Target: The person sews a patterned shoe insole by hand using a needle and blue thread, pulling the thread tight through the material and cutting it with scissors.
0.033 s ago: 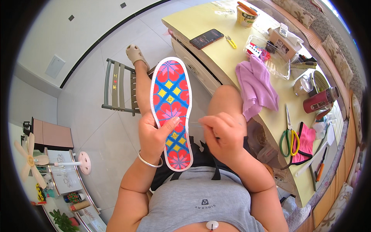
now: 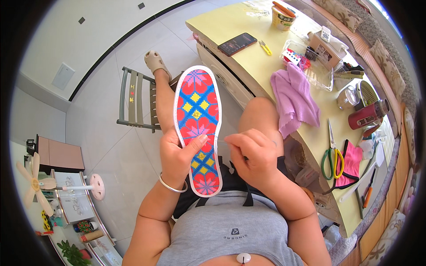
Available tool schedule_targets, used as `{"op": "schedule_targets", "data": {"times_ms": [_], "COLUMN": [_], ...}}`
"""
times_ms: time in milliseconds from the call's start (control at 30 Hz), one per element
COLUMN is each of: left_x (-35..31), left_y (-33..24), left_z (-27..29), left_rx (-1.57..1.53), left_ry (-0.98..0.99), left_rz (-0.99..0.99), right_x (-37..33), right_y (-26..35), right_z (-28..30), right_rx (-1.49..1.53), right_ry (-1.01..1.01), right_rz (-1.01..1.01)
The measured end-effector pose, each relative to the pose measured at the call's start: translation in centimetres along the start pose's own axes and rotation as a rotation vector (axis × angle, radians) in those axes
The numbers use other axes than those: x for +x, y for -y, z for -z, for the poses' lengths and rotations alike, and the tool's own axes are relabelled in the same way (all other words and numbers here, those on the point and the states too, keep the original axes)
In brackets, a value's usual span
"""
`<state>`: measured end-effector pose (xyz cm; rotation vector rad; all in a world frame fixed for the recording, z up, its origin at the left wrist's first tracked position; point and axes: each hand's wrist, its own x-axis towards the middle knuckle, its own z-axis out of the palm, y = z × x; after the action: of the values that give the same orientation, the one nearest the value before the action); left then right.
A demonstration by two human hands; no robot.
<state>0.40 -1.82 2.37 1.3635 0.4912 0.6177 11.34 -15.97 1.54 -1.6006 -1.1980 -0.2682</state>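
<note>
An embroidered shoe insole (image 2: 198,104), patterned with red and pink flowers, blue bands and yellow diamonds inside a white border, stands upright before my lap. My left hand (image 2: 175,155) grips its left edge, thumb pressed on the patterned face and the other fingers hidden behind. Close to the right edge, my right hand (image 2: 253,153) is pinched, palm side turned away. Between its fingertips and the insole's edge runs a fine pale thread (image 2: 221,141); whether a needle is in the fingers cannot be made out.
On the yellow table (image 2: 248,22) to the right lie a phone (image 2: 237,44), yellow thread snips (image 2: 265,48), a purple cloth (image 2: 295,97), scissors (image 2: 332,155) and a dark red flask (image 2: 368,115). A folding stool (image 2: 137,99) stands ahead to the left.
My right hand has shifted slightly left toward the insole, and the thread shows more plainly. The insole has moved a touch to the right in my left hand.
</note>
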Motion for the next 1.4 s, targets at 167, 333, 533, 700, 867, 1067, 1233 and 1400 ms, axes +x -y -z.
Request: {"op": "schedule_targets", "data": {"times_ms": [167,333,533,700,867,1067,1233,1400], "left_x": [-0.3,-0.2,-0.2,-0.1,-0.2,-0.6,-1.1,-1.2], "left_y": [-0.1,0.4,0.5,0.6,0.6,0.7,1.2,1.9], "left_z": [-0.4,-0.3,-0.2,-0.2,-0.3,-0.3,-0.4,-1.0], "left_rx": [-0.012,-0.025,-0.006,0.025,0.014,0.148,0.261,0.193], "left_ry": [0.028,0.018,0.042,0.039,0.041,0.018,0.043,0.036], "left_rz": [0.008,0.027,0.011,-0.024,-0.019,-0.094,-0.225,-0.251], "right_x": [0.0,-0.1,0.0,0.0,-0.1,-0.1,-0.3,-0.7], "right_y": [-0.6,-0.6,-1.0,-0.8,-0.7,0.0,0.6,-0.3], "right_z": [-0.8,-0.6,-1.1,-1.1,-1.1,-0.9,-1.2,-2.0], "right_rx": [-0.070,-0.092,-0.108,-0.128,-0.154,-0.233,-0.279,-0.260], "right_ry": [-0.007,-0.003,-0.006,0.016,0.023,0.070,0.134,0.103], "right_rz": [0.050,0.061,0.073,0.076,0.082,0.099,0.094,0.105]}}
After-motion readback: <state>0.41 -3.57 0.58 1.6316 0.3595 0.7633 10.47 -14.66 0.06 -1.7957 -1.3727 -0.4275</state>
